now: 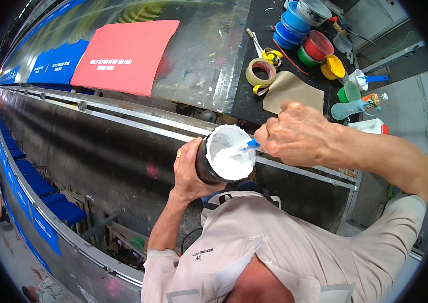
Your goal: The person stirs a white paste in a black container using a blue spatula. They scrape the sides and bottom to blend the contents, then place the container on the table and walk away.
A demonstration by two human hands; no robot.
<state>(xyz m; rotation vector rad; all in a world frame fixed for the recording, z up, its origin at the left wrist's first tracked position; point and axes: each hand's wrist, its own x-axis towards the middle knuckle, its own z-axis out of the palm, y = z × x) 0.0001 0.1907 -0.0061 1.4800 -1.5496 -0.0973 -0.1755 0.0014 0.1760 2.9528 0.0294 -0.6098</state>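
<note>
L hand [188,169]: wrapped around the side of the black tub [204,164].
R hand [292,134]: fingers closed tight on blue-handled tool [252,145]; we see its other end inside the tub, coated w/ white paste [238,166].
Tub: btw both hands, in front of the shirt [299,242], mouth facing us; paste also on rim.
Table [264,22]: beyond R hand, w/ cardboard [294,93], tape roll [250,77] & coloured pots [319,44].
Red cloth [128,43]: farther L, lying flat.
</note>
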